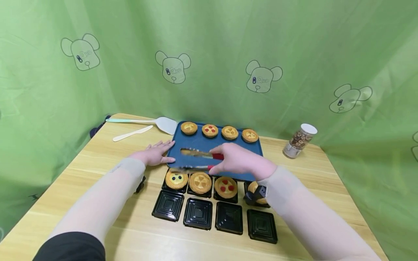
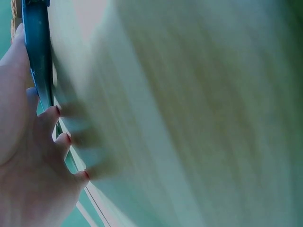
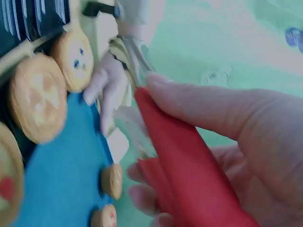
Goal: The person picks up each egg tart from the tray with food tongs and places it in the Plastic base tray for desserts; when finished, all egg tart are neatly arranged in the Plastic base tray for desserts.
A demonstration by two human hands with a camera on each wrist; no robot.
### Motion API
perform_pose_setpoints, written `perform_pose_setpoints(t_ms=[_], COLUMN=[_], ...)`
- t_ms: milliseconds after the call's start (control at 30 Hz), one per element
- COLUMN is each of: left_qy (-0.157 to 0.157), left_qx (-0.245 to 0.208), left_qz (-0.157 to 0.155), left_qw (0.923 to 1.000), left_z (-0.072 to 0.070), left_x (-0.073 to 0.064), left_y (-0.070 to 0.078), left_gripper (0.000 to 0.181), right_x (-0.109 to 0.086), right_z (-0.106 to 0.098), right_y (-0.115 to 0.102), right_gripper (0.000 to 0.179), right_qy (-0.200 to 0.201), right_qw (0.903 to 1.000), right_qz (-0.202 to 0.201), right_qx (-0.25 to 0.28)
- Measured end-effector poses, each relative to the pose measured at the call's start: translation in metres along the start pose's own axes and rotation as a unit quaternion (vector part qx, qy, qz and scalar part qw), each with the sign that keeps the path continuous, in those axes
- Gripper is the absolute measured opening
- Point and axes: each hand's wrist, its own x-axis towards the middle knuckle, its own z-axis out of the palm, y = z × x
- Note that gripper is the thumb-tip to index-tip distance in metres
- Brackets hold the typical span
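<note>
My left hand (image 1: 156,153) rests at the left edge of a blue tray (image 1: 197,143), fingers spread, thumb on the rim. In my right hand (image 1: 237,159) I grip red-handled tongs (image 3: 182,151) above the tray's near side. The tongs' arms stand apart, blurred, with nothing visible between them. One arm's tip overlaps a tart with dark berries (image 1: 176,179) in the head view. Beside that tart are a plain-looking tart (image 1: 200,182) and a tart with red berries (image 1: 226,187), each in a black container. My right wrist partly hides another tart (image 1: 253,187) there.
Several tarts (image 1: 229,132) line the tray's far edge. Nearer me lies a row of black square plastic pieces (image 1: 197,214). A white-headed spatula (image 1: 166,125) and a cream knife (image 1: 132,133) lie at left, and a white-lidded jar (image 1: 299,140) stands at right.
</note>
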Motion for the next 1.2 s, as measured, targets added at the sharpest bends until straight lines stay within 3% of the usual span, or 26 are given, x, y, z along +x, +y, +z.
perform_pose_setpoints(t_ms=[200, 467, 733, 933, 1200], left_qy=[0.001, 0.0, -0.008, -0.012, -0.008], left_qx=[-0.006, -0.006, 0.001, -0.002, -0.005], left_qz=[0.0, -0.001, -0.002, -0.003, -0.007], left_qw=[1.0, 1.0, 1.0, 0.9999, 0.9999], left_z=[0.0, -0.003, -0.005, -0.005, -0.003], left_x=[0.0, 0.001, -0.001, 0.0, 0.001], left_y=[0.0, -0.003, 0.002, 0.004, -0.001], left_gripper=[0.085, 0.085, 0.084, 0.084, 0.085], right_x=[0.028, 0.089, 0.121, 0.137, 0.148], right_z=[-0.011, -0.001, -0.001, -0.001, 0.004], right_y=[0.027, 0.052, 0.046, 0.048, 0.051], right_gripper=[0.08, 0.082, 0.077, 0.041, 0.038], right_qy=[0.084, 0.12, 0.102, 0.085, 0.083], right_qw=[0.995, 0.9856, 0.985, 0.9848, 0.9861], right_qz=[0.054, 0.119, 0.138, 0.151, 0.144], right_qx=[0.004, 0.005, 0.017, 0.009, 0.001])
